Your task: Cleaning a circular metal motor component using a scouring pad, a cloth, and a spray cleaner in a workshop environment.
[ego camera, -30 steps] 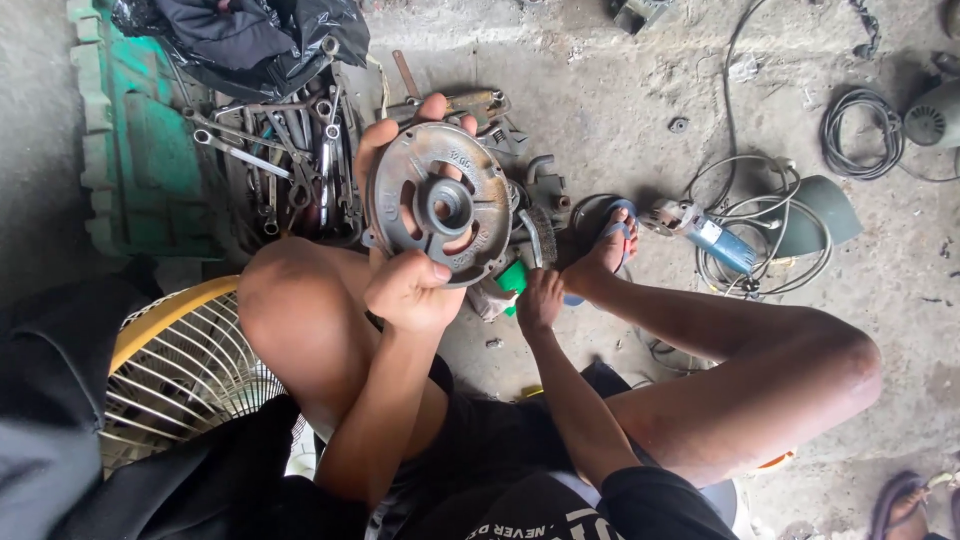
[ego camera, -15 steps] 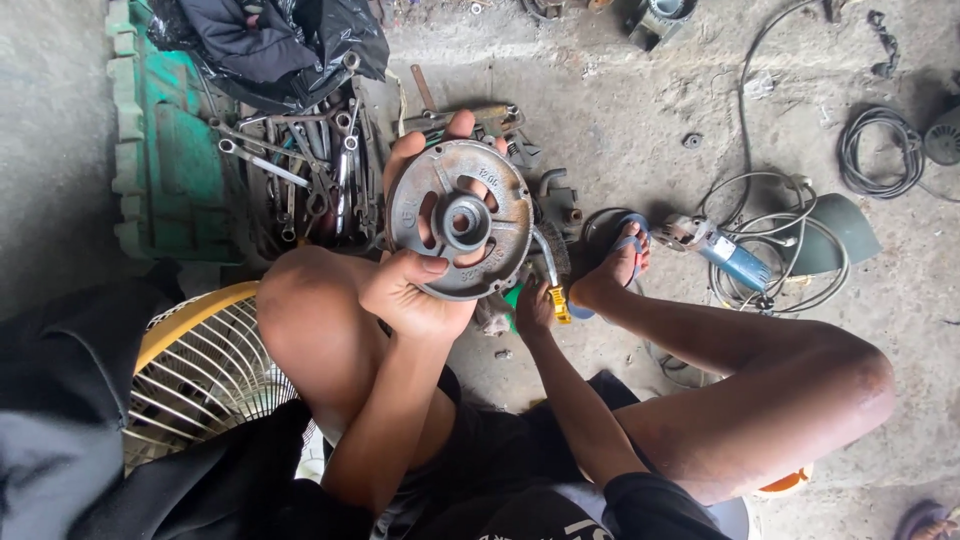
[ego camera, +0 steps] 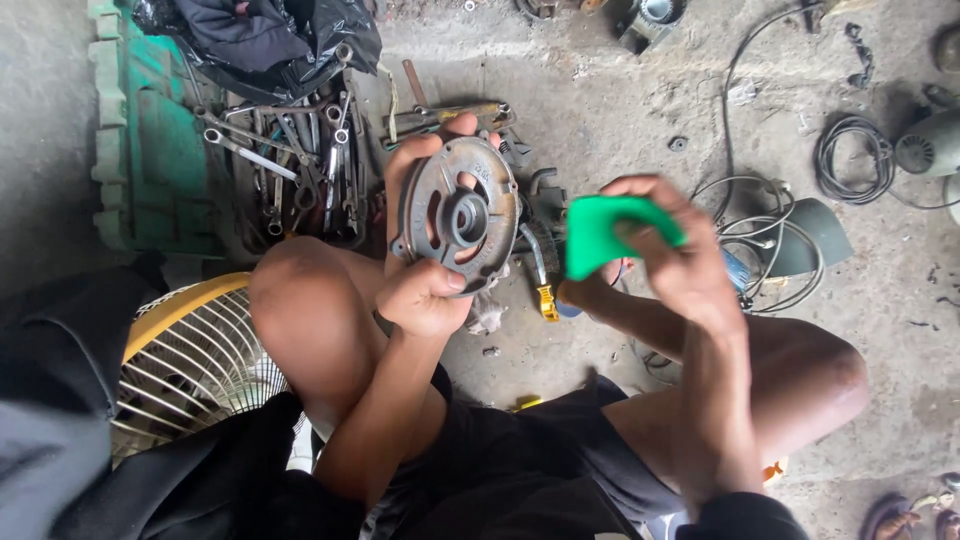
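My left hand grips a round grey metal motor cover with cut-outs and a centre hub, holding it upright above my left knee. My right hand is raised to the right of the cover and pinches a folded green piece of abrasive sheet. The sheet is a short way from the cover and does not touch it. More motor parts lie on the floor behind the cover, partly hidden by it.
A pile of spanners and wrenches lies beside a green crate at upper left. A yellow fan guard sits by my left leg. Coiled cables and wires lie on the concrete at right.
My right hand has come up from the floor near my foot, now holding the green sheet beside the cover. The left hand still holds the cover, turned slightly.
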